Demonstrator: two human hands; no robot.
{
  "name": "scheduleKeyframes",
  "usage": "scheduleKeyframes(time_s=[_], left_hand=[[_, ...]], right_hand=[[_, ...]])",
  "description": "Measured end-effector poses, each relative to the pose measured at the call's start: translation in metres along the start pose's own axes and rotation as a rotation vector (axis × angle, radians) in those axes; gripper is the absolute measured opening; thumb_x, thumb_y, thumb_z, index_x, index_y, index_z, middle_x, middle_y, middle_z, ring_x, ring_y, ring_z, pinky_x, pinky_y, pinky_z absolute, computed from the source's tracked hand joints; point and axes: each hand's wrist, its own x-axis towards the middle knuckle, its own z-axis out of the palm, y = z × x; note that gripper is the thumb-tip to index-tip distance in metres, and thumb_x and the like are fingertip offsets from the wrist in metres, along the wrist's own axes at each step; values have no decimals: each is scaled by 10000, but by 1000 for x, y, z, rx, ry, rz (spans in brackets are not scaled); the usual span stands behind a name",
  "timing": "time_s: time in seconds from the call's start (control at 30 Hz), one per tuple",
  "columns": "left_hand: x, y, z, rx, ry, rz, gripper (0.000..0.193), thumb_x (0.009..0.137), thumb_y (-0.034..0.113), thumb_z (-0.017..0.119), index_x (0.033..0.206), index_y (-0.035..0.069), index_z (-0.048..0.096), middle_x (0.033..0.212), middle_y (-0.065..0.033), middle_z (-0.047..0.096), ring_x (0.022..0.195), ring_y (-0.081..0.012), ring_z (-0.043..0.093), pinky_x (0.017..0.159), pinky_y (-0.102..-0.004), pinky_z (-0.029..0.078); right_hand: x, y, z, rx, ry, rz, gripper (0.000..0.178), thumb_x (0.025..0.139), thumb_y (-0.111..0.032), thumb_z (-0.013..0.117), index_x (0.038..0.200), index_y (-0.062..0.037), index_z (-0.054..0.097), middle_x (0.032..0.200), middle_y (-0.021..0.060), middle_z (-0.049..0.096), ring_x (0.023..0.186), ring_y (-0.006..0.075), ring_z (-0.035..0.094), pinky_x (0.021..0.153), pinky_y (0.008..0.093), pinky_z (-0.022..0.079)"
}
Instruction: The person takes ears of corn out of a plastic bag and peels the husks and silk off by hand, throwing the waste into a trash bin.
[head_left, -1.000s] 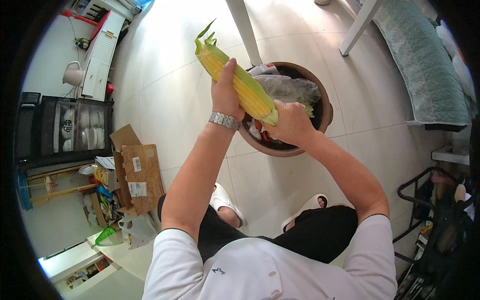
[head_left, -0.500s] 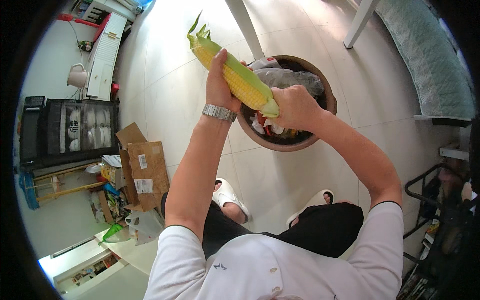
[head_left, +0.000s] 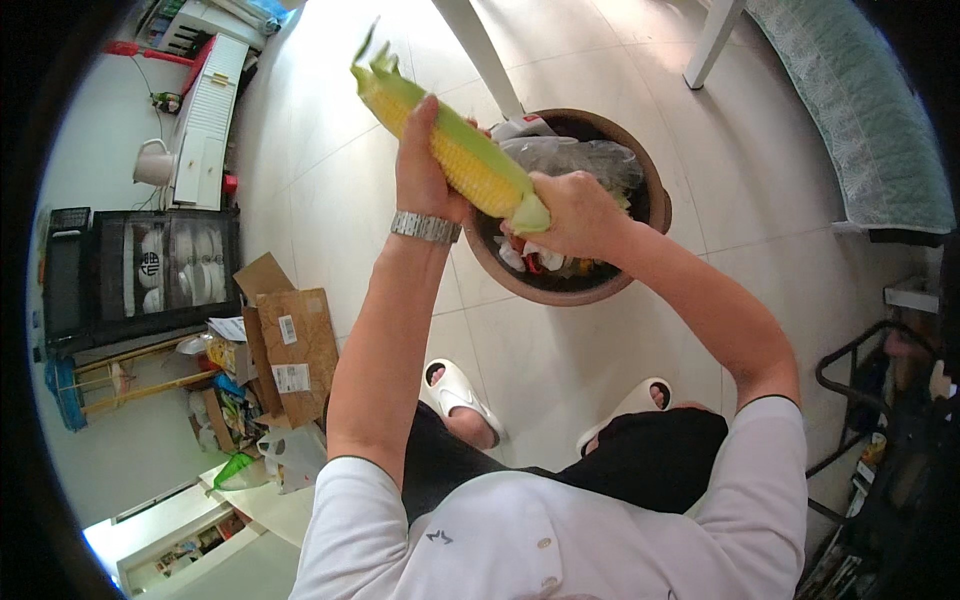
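Ear of corn [head_left: 462, 168] held aslant in both hands, with leafy tip toward the upper left and pale stalk end toward the lower right. Rows of yellow kernels bare along the near side; green husk [head_left: 492, 150] in place along the far side. Left hand [head_left: 424, 182] wrapped around the middle of the ear, with thumb across the kernels and fingers curled behind, mostly hidden. Right hand [head_left: 580, 214] closed on the stalk end, with knuckles uppermost; fingertips tucked under and out of sight, so impossible to tell whether on husk or stalk. At the left wrist, metal watch [head_left: 425, 227].

Beneath the hands, round brown bin [head_left: 566, 298] on the pale tiled floor [head_left: 560, 350], partly covered in view by the stalk end and right hand. Inside, clear plastic bag [head_left: 585, 158] among mixed scraps. Just beyond, white table leg [head_left: 482, 58].

Nearer the body, two white slippers [head_left: 463, 402], worn and set apart. To the left, open cardboard box [head_left: 302, 345] near a black dish cabinet [head_left: 165, 268]. At the upper right, pale green quilted cover [head_left: 868, 120]; below, dark metal frame [head_left: 850, 392].
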Motion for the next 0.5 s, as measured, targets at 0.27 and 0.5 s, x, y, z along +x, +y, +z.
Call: scheduleKeyframes(time_s=[0.27,0.5], left_hand=[[-8,0,26,377,55,507,241,905,227,655,966,25,537,780,-116,644,659,-240,670,588,-361,564],[-11,6,13,532,-88,313,290,895,255,672,1004,16,551,797,-113,647,649,-208,666,570,-332,555]], right_hand=[[-7,-17,12,613,-8,403,307,827,-284,720,886,-2,614,749,196,667,689,364,662,648,425,524],[-9,-40,-12,-248,-461,134,248,850,-232,606,864,9,662,750,186,689,725,344,695,693,435,553]])
